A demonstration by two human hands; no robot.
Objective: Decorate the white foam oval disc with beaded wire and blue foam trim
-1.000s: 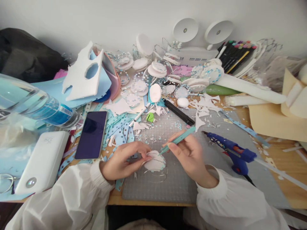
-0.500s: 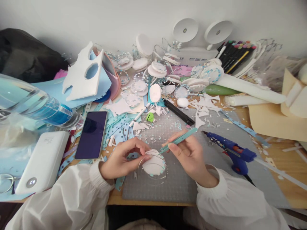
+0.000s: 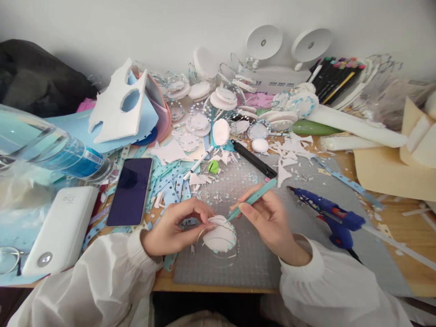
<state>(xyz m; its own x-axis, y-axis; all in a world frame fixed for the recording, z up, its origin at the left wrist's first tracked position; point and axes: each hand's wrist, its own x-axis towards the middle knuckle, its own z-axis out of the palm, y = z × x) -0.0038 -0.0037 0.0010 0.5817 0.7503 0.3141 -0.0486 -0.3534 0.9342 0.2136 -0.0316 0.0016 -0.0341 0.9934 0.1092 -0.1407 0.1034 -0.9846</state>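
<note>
Between thumb and fingers, my left hand (image 3: 185, 225) pinches the left edge of a white foam disc (image 3: 220, 238). Small pale blue pieces dot the disc's rim, and thin wire loops curve around it. My right hand (image 3: 267, 218) grips teal tweezers (image 3: 254, 198) slantwise, like a pen. Their tips meet the upper right part of the disc, at or very near a thin wire there. Whether the tips hold a small piece is too fine to make out. Under both hands lies a grey cutting mat (image 3: 228, 272).
A blue glue gun (image 3: 327, 209) lies to the right on the mat. A black utility knife (image 3: 254, 159) and green clip-like piece (image 3: 213, 166) lie ahead. Phone (image 3: 129, 191), power bank (image 3: 61, 230) and bottle (image 3: 68, 152) fill the left. Decorated foam discs (image 3: 199, 121) crowd the back.
The disc has tilted and shifted slightly down in my left hand. My right hand has moved the tweezers a little to the left, their tips still at the disc.
</note>
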